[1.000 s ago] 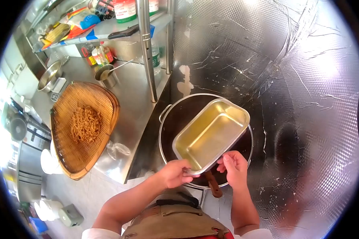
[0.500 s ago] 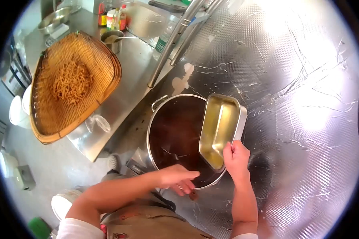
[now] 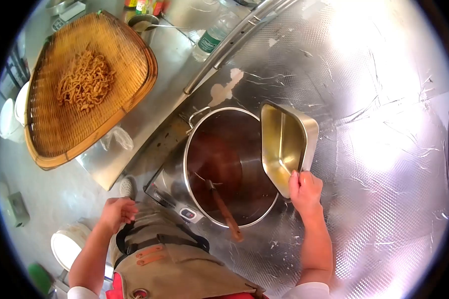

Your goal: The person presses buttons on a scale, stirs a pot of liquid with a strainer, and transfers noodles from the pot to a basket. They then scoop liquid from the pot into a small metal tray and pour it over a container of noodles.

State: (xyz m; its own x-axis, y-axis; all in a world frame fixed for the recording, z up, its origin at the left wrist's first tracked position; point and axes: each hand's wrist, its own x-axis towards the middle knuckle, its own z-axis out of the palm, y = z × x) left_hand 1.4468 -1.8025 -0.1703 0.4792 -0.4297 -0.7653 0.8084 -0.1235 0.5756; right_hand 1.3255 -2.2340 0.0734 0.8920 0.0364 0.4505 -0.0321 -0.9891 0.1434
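My right hand (image 3: 307,191) grips the near corner of a deep rectangular metal pan (image 3: 309,137). The pan is tilted over the right rim of a big round steel pot, and its inside has a yellowish sheen. Dark reddish-brown liquid (image 3: 219,154) fills part of the pot (image 3: 186,172). A wooden-handled utensil (image 3: 225,212) leans over the pot's front rim, its head mostly hidden in the liquid. Away to the left, beside my apron, my left hand (image 3: 118,213) hangs with loosely bent fingers and holds nothing visible.
A woven bamboo tray (image 3: 129,94) with brown, noodle-like strips (image 3: 87,79) rests on the steel counter at left. Behind it are a small metal pot (image 3: 142,22) and a plastic bottle (image 3: 209,42). Metal rails (image 3: 224,52) slant past the counter. A white bucket (image 3: 70,246) stands at lower left.
My left hand has moved left, from the pot's front rim to beside my body, uncovering the utensil's wooden handle. The pan in my right hand has shifted slightly right and tilted more steeply.
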